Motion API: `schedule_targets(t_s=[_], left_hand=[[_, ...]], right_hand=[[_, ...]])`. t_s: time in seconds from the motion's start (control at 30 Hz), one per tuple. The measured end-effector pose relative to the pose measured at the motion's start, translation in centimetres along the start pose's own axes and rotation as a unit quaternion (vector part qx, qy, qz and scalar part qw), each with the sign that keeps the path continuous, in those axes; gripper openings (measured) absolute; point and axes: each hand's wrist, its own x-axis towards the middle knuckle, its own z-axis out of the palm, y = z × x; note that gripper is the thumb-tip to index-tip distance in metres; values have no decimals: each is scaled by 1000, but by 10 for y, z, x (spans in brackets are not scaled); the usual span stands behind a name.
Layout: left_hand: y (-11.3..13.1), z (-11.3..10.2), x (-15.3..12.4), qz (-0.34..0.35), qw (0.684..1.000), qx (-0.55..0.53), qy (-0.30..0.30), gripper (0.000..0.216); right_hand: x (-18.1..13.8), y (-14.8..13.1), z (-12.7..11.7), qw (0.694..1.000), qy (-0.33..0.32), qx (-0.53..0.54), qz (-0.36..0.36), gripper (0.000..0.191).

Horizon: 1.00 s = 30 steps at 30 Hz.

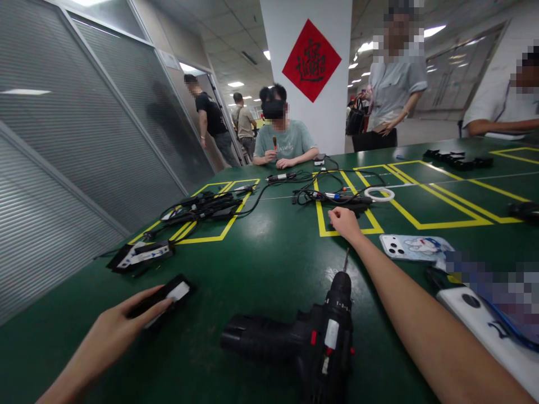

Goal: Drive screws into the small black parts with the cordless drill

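Observation:
My left hand (122, 322) lies at the near left with its fingers wrapped round a flat black part with a white label (168, 294) on the green table (269, 252). My right hand (344, 223) is stretched far forward over a yellow marked box, fingers curled, close to a black tool with cables (337, 199); I cannot see anything in it. A black cordless drill (314, 339) lies on its side between my arms, bit pointing away.
More black parts (141, 255) and a cable tangle (202, 207) lie at left. A white tape ring (379, 194), a phone (415, 247) and a white device (488, 331) lie at right. A seated person faces me; others stand behind.

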Motion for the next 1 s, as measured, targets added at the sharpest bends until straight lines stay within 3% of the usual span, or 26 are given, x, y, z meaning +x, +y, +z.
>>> schedule_targets(t_s=[0.1,0.23,0.33,0.47,0.57,0.67,0.9,1.0], left_hand=[[56,19,26,101,993,-63,-23,53],[158,51,60,288,946,-133,-63,55],[222,81,81,357,916,-158,-88,52],[275,118,97,418,882,-189,-108,49],[294,138,99,442,865,-213,-103,47],[299,148,96,454,855,-233,-96,52],[293,144,102,457,851,-240,-95,51],[292,143,106,455,854,-234,-101,51]], right_hand=[[-2,-2,-2,1000,0,-3,-2,32],[-2,-2,-3,1000,-8,13,2,33],[0,-6,-3,998,-41,54,17,34],[2,-25,-2,982,-121,147,0,40],[-1,-44,-2,949,-233,202,-63,43],[-5,-54,-4,932,-275,213,-103,43],[-7,-53,2,950,-229,188,-102,45],[-6,-52,4,944,-253,183,-106,50]])
